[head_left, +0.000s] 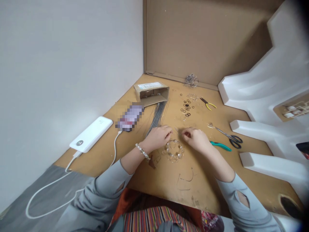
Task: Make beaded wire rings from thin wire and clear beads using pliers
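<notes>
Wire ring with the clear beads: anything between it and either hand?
Nothing visible. The wire ring lies on the table close by the left hand, touching or not I can't tell; the right hand is up and right of it in the picture, with the table showing between.

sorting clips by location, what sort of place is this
Probably a handicraft workspace, judging by the looped wire ring, the bundle of wires and the yellow-handled pliers.

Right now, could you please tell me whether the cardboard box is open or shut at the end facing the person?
Open: the cardboard box has that end uncovered, and its inner walls show through the opening.
</notes>
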Demonstrator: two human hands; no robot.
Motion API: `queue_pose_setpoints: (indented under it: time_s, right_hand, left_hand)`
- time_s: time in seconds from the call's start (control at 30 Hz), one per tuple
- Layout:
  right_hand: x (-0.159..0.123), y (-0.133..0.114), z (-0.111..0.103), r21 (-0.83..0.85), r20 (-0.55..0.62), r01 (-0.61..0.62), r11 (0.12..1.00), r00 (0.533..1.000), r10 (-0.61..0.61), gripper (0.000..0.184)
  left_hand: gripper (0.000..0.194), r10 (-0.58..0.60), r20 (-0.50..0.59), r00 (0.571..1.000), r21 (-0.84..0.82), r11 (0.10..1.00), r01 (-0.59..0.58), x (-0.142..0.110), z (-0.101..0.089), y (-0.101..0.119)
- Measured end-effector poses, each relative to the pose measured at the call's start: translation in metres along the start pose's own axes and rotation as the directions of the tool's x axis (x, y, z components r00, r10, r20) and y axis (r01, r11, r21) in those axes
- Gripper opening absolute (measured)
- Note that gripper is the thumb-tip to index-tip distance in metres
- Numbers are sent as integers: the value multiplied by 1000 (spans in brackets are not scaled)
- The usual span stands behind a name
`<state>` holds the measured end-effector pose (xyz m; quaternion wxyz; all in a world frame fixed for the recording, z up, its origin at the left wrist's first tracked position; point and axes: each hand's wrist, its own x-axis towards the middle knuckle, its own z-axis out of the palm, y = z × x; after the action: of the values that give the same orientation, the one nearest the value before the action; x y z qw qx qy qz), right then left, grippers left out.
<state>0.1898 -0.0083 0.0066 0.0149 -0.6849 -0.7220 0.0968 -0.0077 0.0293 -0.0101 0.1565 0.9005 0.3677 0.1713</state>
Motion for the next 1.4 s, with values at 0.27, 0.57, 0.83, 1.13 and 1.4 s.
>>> queue_pose_setpoints:
  time_s: [0.27, 0.57, 0.83, 1.13, 1.4]
  right_hand:
    - [-25, -17, 10, 205, 11, 59, 977, 998, -62, 24]
    - [-26, -18, 26, 209, -10, 72, 975, 997, -71, 17]
    - [-29, -15, 28, 252, -59, 135, 958, 991, -124, 20]
    - [-30, -7, 29, 341, -91, 272, 900, 962, -256, 19]
    - [-26, 7, 34, 718, 10, 128, 684, 981, -193, 16]
  left_hand:
    - [22, 138, 152, 979, 139, 977, -159, -11, 11, 30]
    - [14, 126, 276, 953, 135, 977, -168, -13, 18, 32]
    - [14, 136, 228, 964, 116, 979, -166, -16, 19, 30]
    - [12, 124, 271, 955, -87, 991, -104, -13, 11, 26]
    - [14, 26, 81, 996, -399, 917, 9, -3, -2, 17]
